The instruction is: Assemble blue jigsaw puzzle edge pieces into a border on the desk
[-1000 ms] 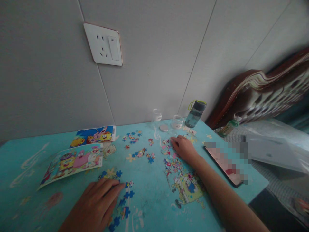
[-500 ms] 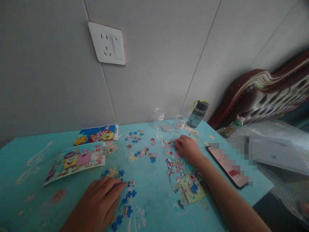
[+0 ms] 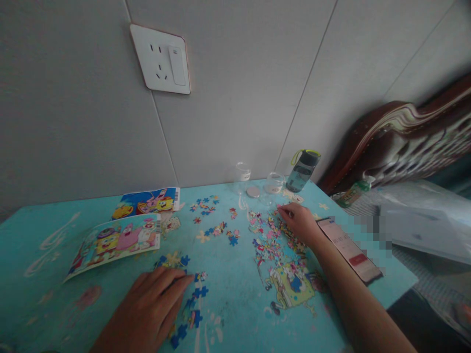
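My left hand (image 3: 149,309) lies flat on the teal table (image 3: 235,289), fingers spread, its fingertips touching a cluster of blue puzzle pieces (image 3: 191,306). My right hand (image 3: 300,221) reaches to the far right side of the table and rests with curled fingers on a heap of small colourful puzzle pieces (image 3: 270,233). Whether its fingers pinch a piece is hidden. A joined puzzle section with a yellow cartoon figure (image 3: 290,284) lies under my right forearm. More loose blue pieces (image 3: 204,207) are scattered in the middle.
Two cartoon picture cards (image 3: 117,240) lie at the left. Small glass jars (image 3: 273,182) and a dark water bottle (image 3: 302,170) stand against the wall. A phone (image 3: 349,250) lies at the right edge. A wall socket (image 3: 162,60) is above; a wooden headboard (image 3: 401,142) at right.
My right hand has slid to the right across the heap of pieces, toward the phone. My left hand has stayed where it was.
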`<state>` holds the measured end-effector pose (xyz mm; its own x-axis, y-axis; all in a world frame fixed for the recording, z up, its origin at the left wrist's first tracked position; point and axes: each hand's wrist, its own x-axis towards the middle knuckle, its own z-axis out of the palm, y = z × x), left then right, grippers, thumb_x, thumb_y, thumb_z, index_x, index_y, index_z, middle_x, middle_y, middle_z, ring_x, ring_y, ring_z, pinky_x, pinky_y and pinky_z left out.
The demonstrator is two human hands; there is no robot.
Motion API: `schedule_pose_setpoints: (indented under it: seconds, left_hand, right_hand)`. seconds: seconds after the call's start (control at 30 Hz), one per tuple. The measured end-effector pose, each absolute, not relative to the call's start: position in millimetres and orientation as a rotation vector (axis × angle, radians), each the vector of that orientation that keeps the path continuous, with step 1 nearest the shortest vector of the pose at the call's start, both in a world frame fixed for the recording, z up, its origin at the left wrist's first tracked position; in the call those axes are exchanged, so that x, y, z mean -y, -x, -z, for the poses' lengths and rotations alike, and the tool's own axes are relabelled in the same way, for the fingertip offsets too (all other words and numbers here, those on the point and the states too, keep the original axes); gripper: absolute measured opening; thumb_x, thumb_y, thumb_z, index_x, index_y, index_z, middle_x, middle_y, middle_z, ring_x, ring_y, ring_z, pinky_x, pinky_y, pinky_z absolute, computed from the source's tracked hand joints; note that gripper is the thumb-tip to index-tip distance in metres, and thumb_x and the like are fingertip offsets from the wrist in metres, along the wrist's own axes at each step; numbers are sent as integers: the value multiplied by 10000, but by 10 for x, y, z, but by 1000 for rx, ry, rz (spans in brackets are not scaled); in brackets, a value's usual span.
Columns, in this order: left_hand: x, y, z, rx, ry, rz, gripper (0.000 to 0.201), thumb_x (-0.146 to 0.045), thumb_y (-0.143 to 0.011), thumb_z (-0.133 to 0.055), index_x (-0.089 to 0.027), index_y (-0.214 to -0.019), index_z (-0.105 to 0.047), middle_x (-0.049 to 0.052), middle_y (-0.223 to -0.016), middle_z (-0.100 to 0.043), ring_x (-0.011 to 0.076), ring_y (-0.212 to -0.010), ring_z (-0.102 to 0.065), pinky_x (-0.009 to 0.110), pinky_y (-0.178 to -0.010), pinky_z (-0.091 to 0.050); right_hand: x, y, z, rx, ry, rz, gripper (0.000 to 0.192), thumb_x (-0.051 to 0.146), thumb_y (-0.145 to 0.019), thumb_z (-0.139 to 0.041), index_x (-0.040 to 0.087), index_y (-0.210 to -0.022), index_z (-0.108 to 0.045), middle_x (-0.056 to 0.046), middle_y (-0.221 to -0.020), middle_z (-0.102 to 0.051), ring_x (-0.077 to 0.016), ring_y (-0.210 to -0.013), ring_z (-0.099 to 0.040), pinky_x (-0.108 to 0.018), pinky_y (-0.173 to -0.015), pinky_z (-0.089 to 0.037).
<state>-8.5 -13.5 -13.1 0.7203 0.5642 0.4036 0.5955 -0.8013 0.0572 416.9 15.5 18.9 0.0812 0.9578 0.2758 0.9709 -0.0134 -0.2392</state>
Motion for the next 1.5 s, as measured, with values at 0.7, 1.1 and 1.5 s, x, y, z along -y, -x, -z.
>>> schedule_pose_setpoints:
  seconds: [0.7, 1.1, 1.5]
  left_hand:
    - [112, 101, -19, 1044, 2799, 630, 272, -274, -945, -507, -263, -1159, -674, 33, -1075, -684, 215, -957, -614, 359, -856, -459]
    - [151, 77, -55, 1219, 2806, 639, 284, -145, -960, -484, -233, -1176, -646, 47, -1074, -640, 235, -1001, -561, 414, -874, -432]
    - [193, -9, -148, 1232, 2836, 695, 277, -86, -916, -533, -211, -1129, -658, 45, -1033, -649, 240, -963, -558, 419, -842, -432]
  right_hand:
    - [-287, -3665, -130, 2009, 1947, 51, 306, 414, -972, -532, 231, -1083, -750, -72, -955, -654, -199, -898, -623, -276, -801, -436]
    - [-419, -3799, 9, 1911, 1877, -144, 276, 379, -880, -617, 204, -1044, -753, -82, -989, -689, -231, -898, -631, -323, -808, -450]
    - [-367, -3742, -70, 1646, 1868, -255, 295, 417, -866, -574, 188, -938, -744, -53, -805, -729, -210, -701, -645, -312, -666, -447]
